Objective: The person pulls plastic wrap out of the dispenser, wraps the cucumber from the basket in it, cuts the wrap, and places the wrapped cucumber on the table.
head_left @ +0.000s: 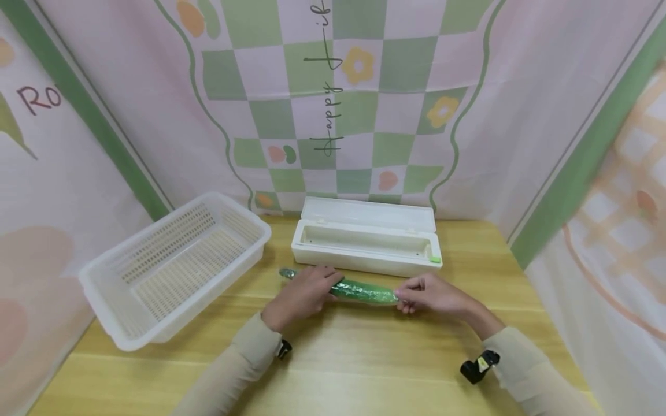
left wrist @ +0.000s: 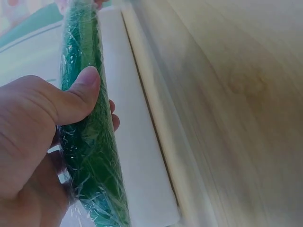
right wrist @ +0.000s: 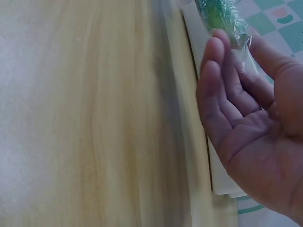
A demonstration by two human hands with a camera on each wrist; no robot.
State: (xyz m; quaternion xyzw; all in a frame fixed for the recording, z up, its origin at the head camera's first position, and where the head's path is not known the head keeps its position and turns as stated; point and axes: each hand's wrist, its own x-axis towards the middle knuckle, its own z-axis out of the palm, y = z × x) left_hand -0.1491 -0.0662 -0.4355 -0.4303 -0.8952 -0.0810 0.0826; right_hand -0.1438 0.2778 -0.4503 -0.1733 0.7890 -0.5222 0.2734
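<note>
A cucumber (head_left: 364, 292) wrapped in clear plastic film lies crosswise between both hands, above the wooden table. My left hand (head_left: 307, 293) grips it around the left half, its thumb laid along the film in the left wrist view, where the cucumber (left wrist: 90, 142) looks tightly covered with wrinkles. At the right end, my right hand (head_left: 430, 296) pinches the film. In the right wrist view a loose twist of clear film (right wrist: 246, 54) sticks out past the cucumber's tip, between thumb and fingers. Just behind the hands stands a long white box (head_left: 364, 263) with its lid raised.
To the left stands a white perforated plastic basket (head_left: 229, 289) with nothing seen inside. A small green piece (head_left: 435, 259) sits at the box's right front corner. Behind the wooden table (head_left: 354, 370) hangs a checked cloth (head_left: 359, 115).
</note>
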